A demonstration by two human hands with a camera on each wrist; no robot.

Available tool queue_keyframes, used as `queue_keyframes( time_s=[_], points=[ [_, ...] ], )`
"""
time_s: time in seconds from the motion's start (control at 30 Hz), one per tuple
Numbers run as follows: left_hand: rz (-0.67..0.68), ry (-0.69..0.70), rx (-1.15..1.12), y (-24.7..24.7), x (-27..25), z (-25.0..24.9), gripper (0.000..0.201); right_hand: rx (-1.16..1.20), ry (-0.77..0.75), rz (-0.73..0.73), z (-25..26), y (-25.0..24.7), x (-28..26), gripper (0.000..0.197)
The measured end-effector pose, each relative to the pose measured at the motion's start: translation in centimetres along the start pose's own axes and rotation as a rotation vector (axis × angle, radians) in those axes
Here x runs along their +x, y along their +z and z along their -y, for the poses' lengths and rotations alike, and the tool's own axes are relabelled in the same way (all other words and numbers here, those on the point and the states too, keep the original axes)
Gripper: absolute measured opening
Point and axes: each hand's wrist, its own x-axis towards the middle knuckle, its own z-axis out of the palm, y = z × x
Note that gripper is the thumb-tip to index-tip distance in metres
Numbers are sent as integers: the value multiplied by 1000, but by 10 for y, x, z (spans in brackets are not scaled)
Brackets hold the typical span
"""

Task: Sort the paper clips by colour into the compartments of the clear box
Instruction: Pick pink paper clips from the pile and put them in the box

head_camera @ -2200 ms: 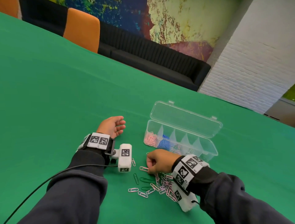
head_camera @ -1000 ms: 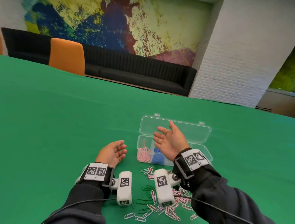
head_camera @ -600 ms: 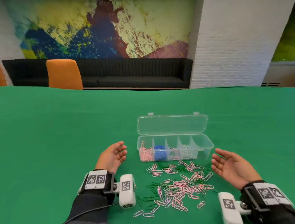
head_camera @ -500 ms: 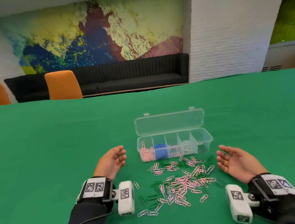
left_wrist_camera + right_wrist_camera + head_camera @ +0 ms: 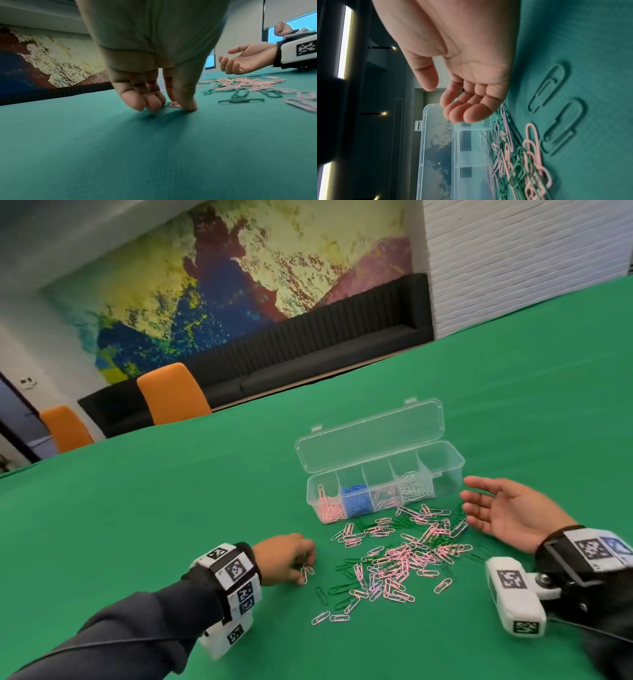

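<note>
The left hand is down on the green cloth table. Its fingertips and thumb are curled onto one small pink wire paper clip that lies flat at the left edge of the pile. The clip is not off the cloth yet, so this looks like the start of a pick-up. From the wrist view the clip peeks out between the thumb and the fingers.

The right hand is on the other side, spread wide with the palm turned up, and it holds nothing. It sits just beside the right end of the box.

Between the hands lies the loose pile of pink, green and pale paper clips, spread out on the cloth. Just behind the pile stands the long clear plastic box with its lid open. From the left, its compartments hold pink clips, blue clips, a few mixed-looking clips and white clips. The last one on the right looks empty.

So the sorting is partly done, and many clips still wait. The next move likely needs a tight pinch to lift the thin clip off the soft cloth, then a carry over to the pink compartment at the left end. The clip is flat and slippery, so it may slide away.
</note>
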Motion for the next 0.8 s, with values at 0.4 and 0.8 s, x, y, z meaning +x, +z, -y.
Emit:
queue_keyframes(
  time_s=[0.4, 0.8],
  points=[
    [13, 56, 3, -3, 17, -45, 17, -186, -14, 25, -2, 21, -9, 17],
    [-198, 14, -729, -1, -3, -36, 23, -1780, 26, 567, -49, 137, -16, 7]
  ],
)
